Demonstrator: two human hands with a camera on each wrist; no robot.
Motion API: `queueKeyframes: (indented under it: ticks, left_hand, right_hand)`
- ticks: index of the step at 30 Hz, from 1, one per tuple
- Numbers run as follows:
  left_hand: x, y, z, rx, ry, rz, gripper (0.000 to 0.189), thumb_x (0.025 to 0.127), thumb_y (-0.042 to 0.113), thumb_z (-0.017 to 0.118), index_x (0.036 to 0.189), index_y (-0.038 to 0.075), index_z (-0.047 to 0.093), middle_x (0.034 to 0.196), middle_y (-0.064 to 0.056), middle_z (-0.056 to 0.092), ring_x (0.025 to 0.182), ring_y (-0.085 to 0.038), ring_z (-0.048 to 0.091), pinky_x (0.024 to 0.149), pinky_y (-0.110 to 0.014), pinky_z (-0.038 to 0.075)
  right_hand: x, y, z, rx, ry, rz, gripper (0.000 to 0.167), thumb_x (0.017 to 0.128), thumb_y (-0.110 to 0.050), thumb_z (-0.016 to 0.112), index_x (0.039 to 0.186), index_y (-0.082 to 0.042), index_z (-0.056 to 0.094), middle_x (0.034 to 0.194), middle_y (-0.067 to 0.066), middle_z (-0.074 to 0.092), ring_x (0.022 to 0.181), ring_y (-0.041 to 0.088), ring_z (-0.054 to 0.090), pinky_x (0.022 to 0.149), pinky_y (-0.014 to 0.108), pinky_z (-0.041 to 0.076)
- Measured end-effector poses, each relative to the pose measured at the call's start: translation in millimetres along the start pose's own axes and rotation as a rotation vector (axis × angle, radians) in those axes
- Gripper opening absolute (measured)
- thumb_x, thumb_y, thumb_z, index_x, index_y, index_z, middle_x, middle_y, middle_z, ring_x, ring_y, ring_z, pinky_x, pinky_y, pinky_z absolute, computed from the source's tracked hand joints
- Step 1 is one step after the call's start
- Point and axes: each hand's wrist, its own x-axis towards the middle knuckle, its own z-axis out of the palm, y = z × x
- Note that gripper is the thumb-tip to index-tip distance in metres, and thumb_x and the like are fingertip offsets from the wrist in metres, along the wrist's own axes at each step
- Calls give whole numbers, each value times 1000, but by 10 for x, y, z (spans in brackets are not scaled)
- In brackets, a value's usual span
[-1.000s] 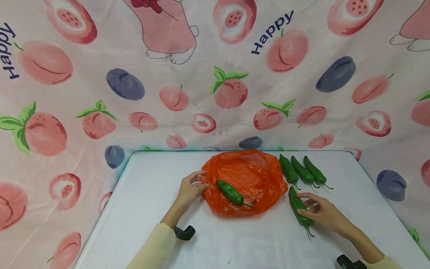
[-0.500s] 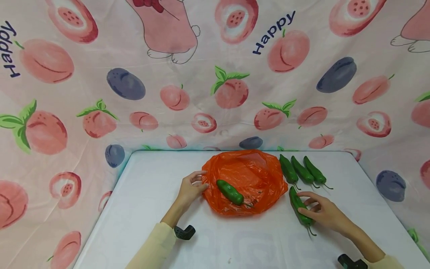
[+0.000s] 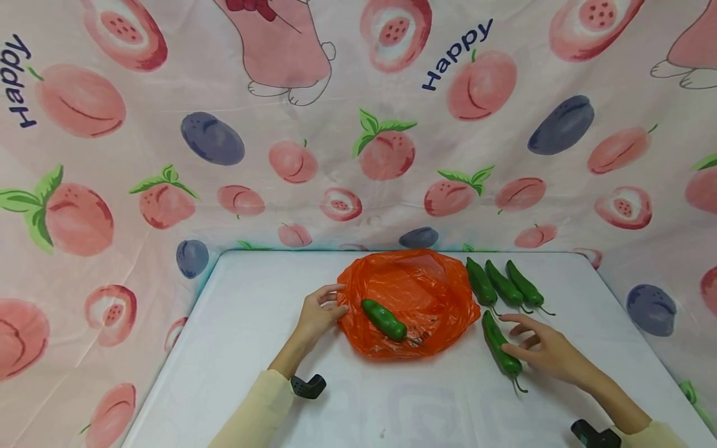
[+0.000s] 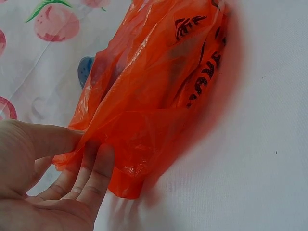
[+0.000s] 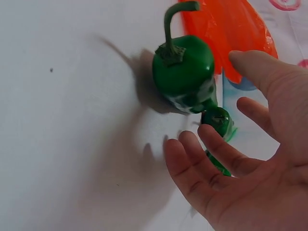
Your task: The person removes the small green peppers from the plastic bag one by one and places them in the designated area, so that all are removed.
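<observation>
An orange plastic bag lies spread open on the white table, with one green chili pepper resting on it. My left hand pinches the bag's left edge; in the left wrist view, thumb and fingers grip the thin film. To the right of the bag, a second green pepper lies on the table, its stem toward me. Just right of this pepper is my right hand, fingers spread and loosely bent. The right wrist view shows the pepper outside the hand's grasp.
Behind the right hand, three more green peppers lie side by side at the table's back right. A fruit-printed cloth hangs around the white table. Black wrist devices are worn on both arms.
My right hand has let go of the pepper near it and drawn back slightly to the right. The pepper lies almost where it was. My left hand has stayed on the bag.
</observation>
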Motion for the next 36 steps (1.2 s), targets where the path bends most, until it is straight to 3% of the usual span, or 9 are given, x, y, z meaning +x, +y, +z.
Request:
queueKeyframes:
  ticks: [9, 16, 26, 36]
  left_hand:
    - [5, -13, 1, -4, 3, 4, 48, 92, -3, 73, 137, 7, 63, 118, -17, 61, 81, -16, 68, 70, -29, 59]
    - [6, -23, 0, 10, 5, 1, 46, 93, -2, 73, 136, 10, 64, 116, -16, 60, 80, -17, 68, 69, -27, 59]
    - [23, -33, -2, -3, 4, -9, 46, 92, -3, 72, 136, 10, 65, 116, -16, 60, 80, -17, 67, 69, -27, 59]
    - [33, -19, -11, -18, -1, -10, 46, 92, -3, 73, 135, 11, 65, 115, -15, 61, 82, -17, 68, 69, -27, 59]
  right_hand:
    - [7, -44, -56, -37, 90, -110, 68, 91, -32, 80, 148, -11, 49, 120, 18, 65, 93, 22, 66, 72, 24, 57]
    - [28, -122, -85, -62, 170, -207, 66, 93, -28, 79, 149, -13, 48, 122, 17, 65, 95, 25, 68, 76, 27, 58]
    - [97, -267, -129, -83, 214, -278, 61, 91, -23, 80, 145, -10, 53, 120, 16, 66, 92, 10, 65, 75, 27, 59]
    - [190, -422, -207, -98, 220, -364, 62, 88, -19, 83, 143, -11, 56, 116, 8, 67, 93, 22, 69, 73, 28, 60]
